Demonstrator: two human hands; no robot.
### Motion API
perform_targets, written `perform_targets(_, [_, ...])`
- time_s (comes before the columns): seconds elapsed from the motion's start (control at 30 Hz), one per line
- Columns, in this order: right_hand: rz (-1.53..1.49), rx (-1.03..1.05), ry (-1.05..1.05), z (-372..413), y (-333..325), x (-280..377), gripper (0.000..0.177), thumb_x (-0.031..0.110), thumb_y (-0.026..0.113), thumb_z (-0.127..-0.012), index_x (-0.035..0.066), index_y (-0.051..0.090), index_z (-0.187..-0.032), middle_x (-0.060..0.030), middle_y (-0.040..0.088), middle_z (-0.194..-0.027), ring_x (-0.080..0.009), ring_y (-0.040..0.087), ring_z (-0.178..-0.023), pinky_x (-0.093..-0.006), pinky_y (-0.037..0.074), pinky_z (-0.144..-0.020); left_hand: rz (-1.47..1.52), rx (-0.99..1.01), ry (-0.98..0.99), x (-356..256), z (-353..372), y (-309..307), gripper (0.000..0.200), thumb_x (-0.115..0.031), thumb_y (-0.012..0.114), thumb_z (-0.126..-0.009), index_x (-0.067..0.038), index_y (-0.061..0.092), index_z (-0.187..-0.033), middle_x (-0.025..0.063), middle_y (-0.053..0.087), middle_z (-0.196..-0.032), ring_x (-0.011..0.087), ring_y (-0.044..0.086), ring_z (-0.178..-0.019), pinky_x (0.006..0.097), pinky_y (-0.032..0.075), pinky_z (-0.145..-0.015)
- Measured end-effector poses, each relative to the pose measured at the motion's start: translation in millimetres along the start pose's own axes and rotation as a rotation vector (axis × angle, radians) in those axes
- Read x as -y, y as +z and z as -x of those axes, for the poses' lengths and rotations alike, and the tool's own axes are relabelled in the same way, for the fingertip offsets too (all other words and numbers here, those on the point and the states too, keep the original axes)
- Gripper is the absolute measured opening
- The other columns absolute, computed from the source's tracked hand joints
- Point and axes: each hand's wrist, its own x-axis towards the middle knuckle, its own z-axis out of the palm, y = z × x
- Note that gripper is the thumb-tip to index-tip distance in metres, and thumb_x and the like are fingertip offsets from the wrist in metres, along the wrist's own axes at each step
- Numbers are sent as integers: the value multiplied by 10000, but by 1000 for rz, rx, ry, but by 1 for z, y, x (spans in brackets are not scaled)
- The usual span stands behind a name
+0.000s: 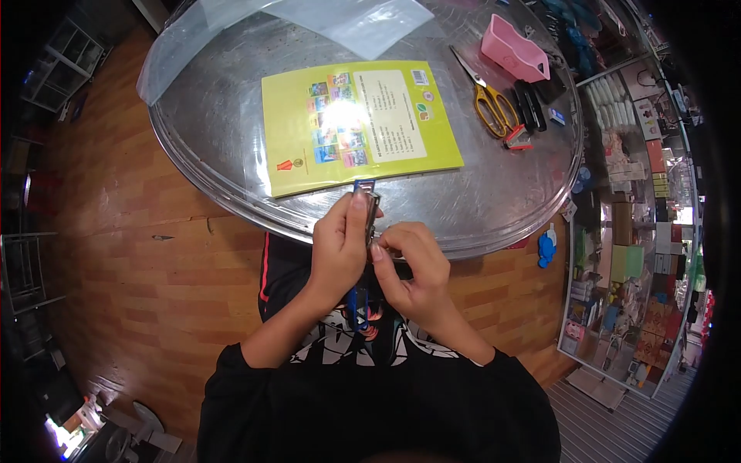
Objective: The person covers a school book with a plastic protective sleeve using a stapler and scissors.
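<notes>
My left hand (340, 243) is wrapped round a blue stapler (365, 186) with a metal rail, its thumb pressed along the top. The stapler appears opened out, with one blue part hanging down toward my lap. Fingers pinched together, my right hand (417, 266) is at the stapler's middle; whatever lies between its fingertips is too small to make out. Both hands are at the near edge of a round metal table (224, 174). Just beyond them lies a yellow-green book (293, 147) in a shiny clear cover.
Clear plastic sheet (370, 23) lies across the table's far side. To the right are yellow-handled scissors (491, 108), a pink basket (513, 50), a black stapler (531, 106) and a small red stapler (517, 139). A glass display case (633, 231) stands right of the table.
</notes>
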Motion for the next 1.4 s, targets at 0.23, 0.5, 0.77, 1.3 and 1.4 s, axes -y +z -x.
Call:
perform_targets(0.23, [8,2,-232,7,4,3,122,-1,616,-624,9,545,-723,-124,587,-851,-259,567,-779,-319,434,-661,157,-59,-111,-13,-10,-4,397,-317,320,-919,-4,506,-761,-1,424,-499,42,382,-423,201,312,-402])
perform_targets(0.5, [16,-19,-268,3,-3,0,215,41,599,-644,25,574,-857,-114,596,-953,-248,564,-823,-336,390,-699,665,-96,-367,-25,-20,7,388,-402,272,-909,-69,426,-785,10,350,-445,115,396,-421,214,325,-387])
perform_targets(0.77, [261,-170,-350,-24,-38,-31,261,79,599,-670,21,587,-924,-120,601,-894,-261,565,-831,-346,401,-759,750,23,-251,-10,-30,-5,385,-414,210,-912,-109,429,-827,-29,274,-388,100,290,-338,218,289,-409])
perform_targets(1.3, [1103,-167,-288,-228,-184,-215,139,104,552,-742,71,579,-874,-120,578,-813,-298,564,-702,-367,445,-617,1108,320,-283,25,-44,-21,431,-436,169,-910,-99,429,-841,-40,276,-373,87,304,-312,220,303,-415])
perform_targets(1.4, [882,-122,-431,-205,-140,-137,135,33,540,-730,50,566,-861,-108,573,-796,-295,559,-711,-362,433,-613,1106,374,-269,22,-42,-21,434,-440,159,-909,-99,416,-829,-37,283,-373,90,310,-311,219,302,-418])
